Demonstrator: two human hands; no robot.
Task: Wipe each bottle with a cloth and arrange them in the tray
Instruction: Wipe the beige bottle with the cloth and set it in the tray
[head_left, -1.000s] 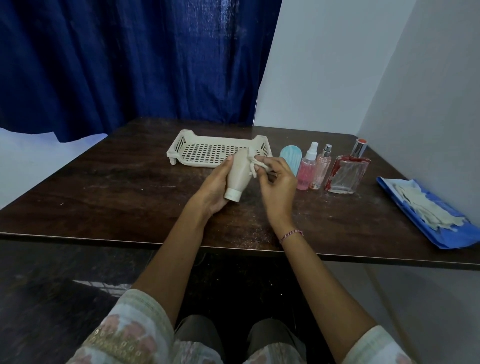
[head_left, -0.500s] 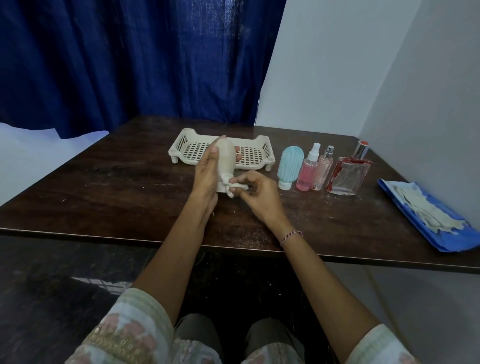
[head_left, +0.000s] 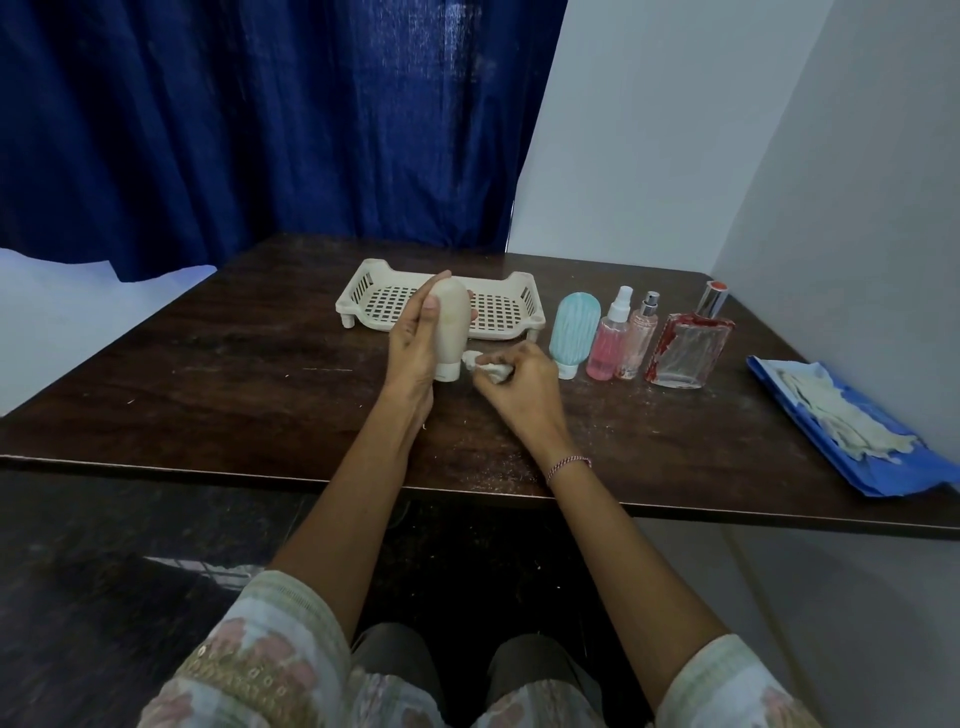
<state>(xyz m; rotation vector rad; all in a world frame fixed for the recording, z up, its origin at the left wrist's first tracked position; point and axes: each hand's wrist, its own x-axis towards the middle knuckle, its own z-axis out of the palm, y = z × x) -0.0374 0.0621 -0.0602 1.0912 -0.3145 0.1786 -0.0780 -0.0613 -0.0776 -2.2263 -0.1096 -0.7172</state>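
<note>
Over table (head_left: 208, 374), left hand (head_left: 413, 353) clasps upright bottle (head_left: 451, 327), cap-down — right hand (head_left: 524, 384) seemingly pinches cloth (head_left: 485, 366).

No legible text, label, brand or number on any bottle, the tray or the table.

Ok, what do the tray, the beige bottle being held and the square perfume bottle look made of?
Tray: cream, matte, grid-perforated floor, likely moulded plastic. Beige bottle: opaque, matte, probably plastic. Square perfume bottle: clear, glossy, red-tinted edges, apparently glass; shiny cap looks metallic.
</note>
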